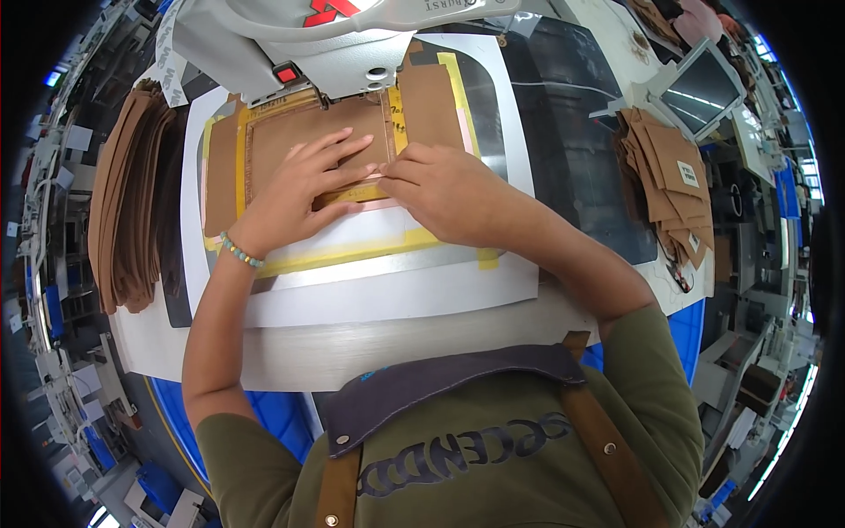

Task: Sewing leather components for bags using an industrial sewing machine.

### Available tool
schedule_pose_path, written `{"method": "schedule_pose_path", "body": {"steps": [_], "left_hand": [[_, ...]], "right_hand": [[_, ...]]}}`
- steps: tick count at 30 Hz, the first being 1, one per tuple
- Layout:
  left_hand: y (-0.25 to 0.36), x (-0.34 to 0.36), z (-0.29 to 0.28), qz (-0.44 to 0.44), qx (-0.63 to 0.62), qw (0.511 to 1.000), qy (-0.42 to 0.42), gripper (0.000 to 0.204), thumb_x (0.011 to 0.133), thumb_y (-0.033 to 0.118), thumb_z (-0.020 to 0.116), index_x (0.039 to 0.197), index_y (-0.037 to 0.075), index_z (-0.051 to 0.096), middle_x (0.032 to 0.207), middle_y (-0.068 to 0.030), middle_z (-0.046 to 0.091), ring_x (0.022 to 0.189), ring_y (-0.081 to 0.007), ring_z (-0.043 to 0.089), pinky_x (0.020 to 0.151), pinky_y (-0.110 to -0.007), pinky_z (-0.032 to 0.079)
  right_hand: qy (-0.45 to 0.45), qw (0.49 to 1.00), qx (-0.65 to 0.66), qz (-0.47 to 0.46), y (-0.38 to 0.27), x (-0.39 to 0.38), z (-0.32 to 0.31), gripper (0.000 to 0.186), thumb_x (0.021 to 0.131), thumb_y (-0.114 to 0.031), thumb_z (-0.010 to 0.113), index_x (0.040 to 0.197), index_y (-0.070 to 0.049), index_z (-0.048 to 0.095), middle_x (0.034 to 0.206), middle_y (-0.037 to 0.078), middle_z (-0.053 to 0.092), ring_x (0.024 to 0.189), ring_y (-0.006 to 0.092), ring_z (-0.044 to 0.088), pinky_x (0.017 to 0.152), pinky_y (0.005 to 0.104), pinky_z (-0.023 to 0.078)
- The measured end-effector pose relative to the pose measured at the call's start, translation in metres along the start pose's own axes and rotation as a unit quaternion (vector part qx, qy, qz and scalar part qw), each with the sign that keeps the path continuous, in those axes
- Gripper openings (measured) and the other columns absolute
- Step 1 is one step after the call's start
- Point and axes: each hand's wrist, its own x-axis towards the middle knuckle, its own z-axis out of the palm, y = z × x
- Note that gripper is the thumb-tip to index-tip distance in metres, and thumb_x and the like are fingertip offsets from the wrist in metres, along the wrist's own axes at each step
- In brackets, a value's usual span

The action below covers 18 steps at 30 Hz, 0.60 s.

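My left hand (308, 185) lies spread over a brown fabric piece (299, 119) inside a yellow-edged rectangular template (240, 158), fingers apart, thumb along the lower border. My right hand (444, 194) is bent at the template's lower right, fingertips pressed together on the edge beside my left fingertips; what lies between them is too small to make out. A light strip runs under the fingers. The template rests on a white board (370, 304) with yellow tape, under a white sewing machine head (334, 48) whose needle area is just above my left fingers.
A tall stack of brown pieces (123, 202) stands at the left. More brown pieces (660, 167) lie at the right, beside a tilted screen (695, 88) and a dark mat (572, 150). Blue bins (687, 343) show below the table edge. Cluttered workshop equipment lines both sides.
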Motion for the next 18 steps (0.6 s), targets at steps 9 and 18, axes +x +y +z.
{"method": "schedule_pose_path", "body": {"steps": [9, 18], "left_hand": [[-0.018, 0.014, -0.001, 0.024, 0.004, 1.000, 0.003, 0.055, 0.092, 0.031, 0.082, 0.144, 0.018, 0.072, 0.166, -0.0075, 0.053, 0.156, -0.0367, 0.042, 0.126, -0.052, 0.034], [-0.035, 0.032, -0.006, 0.007, 0.015, 1.000, 0.014, 0.051, 0.093, 0.030, 0.081, 0.141, 0.013, 0.074, 0.160, -0.0107, 0.059, 0.155, -0.0349, 0.044, 0.123, -0.047, 0.040]], "right_hand": [[0.020, 0.998, 0.048, 0.023, 0.017, -0.003, -0.004, 0.026, 0.096, -0.009, 0.070, 0.121, -0.002, 0.076, 0.124, 0.011, 0.074, 0.117, 0.0291, 0.065, 0.104, 0.0417, 0.053], [0.074, 0.987, 0.101, 0.098, 0.032, -0.007, -0.010, 0.022, 0.098, -0.009, 0.070, 0.119, -0.005, 0.077, 0.127, 0.009, 0.075, 0.122, 0.0284, 0.065, 0.108, 0.0426, 0.050]]}}
